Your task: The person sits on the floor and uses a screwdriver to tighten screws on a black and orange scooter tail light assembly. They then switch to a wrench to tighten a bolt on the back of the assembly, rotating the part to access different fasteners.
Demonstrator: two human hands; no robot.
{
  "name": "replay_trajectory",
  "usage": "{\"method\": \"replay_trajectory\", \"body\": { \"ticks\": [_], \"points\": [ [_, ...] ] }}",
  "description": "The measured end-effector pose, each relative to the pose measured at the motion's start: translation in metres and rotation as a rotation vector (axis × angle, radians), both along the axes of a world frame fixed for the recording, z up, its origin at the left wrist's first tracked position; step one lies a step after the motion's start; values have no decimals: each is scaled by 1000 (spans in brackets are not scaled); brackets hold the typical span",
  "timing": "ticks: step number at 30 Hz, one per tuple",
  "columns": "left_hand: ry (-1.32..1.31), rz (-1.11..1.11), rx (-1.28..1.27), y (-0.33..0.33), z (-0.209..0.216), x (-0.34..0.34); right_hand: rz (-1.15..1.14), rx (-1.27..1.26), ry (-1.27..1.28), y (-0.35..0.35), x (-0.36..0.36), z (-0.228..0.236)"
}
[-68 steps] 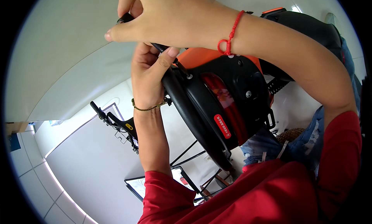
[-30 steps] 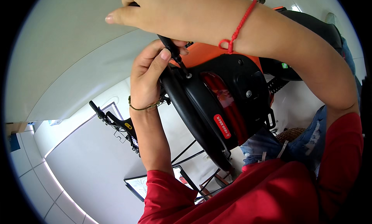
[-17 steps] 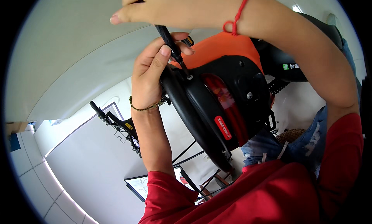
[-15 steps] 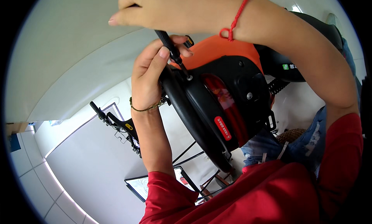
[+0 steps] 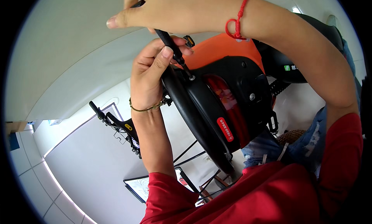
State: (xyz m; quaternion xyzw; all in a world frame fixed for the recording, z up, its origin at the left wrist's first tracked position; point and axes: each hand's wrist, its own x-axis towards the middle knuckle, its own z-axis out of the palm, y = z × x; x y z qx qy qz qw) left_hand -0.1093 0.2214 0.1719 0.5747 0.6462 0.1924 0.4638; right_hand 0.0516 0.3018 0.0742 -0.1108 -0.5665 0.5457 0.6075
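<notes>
In the head view, the right hand (image 5: pixel 174 10) reaches in from the upper right, a red string around its wrist, and closes its fingers around the top of a screwdriver (image 5: pixel 172 49). The tool's upper end is hidden inside the fist. Its long axis runs on a slant from upper left to lower right: the black knurled grip comes out under the hand, narrows to a short metal shaft, and the tip points down and to the right, meeting a small screw (image 5: pixel 192 78) on the scooter (image 5: pixel 232 92).

The left hand (image 5: pixel 149 74) rises from the lower edge on a red-sleeved forearm, a thin bracelet at the wrist. Its fingers are curled together against the scooter's black rear edge, and the thumb presses on the lower part of the screwdriver's grip, steadying it just above the screw.

The scooter fills the middle and right of the view, with an orange panel above, a black housing with a red lamp (image 5: pixel 224 103) below the screw, and a dark seat at the upper right. Behind the left forearm, well apart, a bicycle (image 5: pixel 116 125) stands against a pale wall (image 5: pixel 69 57).
</notes>
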Motion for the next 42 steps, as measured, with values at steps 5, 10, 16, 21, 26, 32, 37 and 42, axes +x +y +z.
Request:
{"method": "replay_trajectory", "body": {
  "ticks": [5,10,16,21,26,32,37,42],
  "points": [
    [6,22,4,-1,1,1,-178,14,-143,-6,15,8],
    [-39,142,82,-4,-5,3,-231,-19,-23,-19,6,7],
    [99,85,145,-3,-9,2,-238,132,382,-10,-20,-9],
    [-22,47,46,-1,-6,2,777,-318,436,6,-25,-25],
    [8,134,92,-2,-9,4,796,-626,546,7,-38,-11],
    [70,188,139,-2,-10,2,18,-227,270,-23,-17,-3],
    [-75,123,103,-3,-10,1,920,-383,551,4,-1,-16],
    [-37,59,17,-1,-1,0,1014,-366,470,20,-13,-20]
  ]
}}
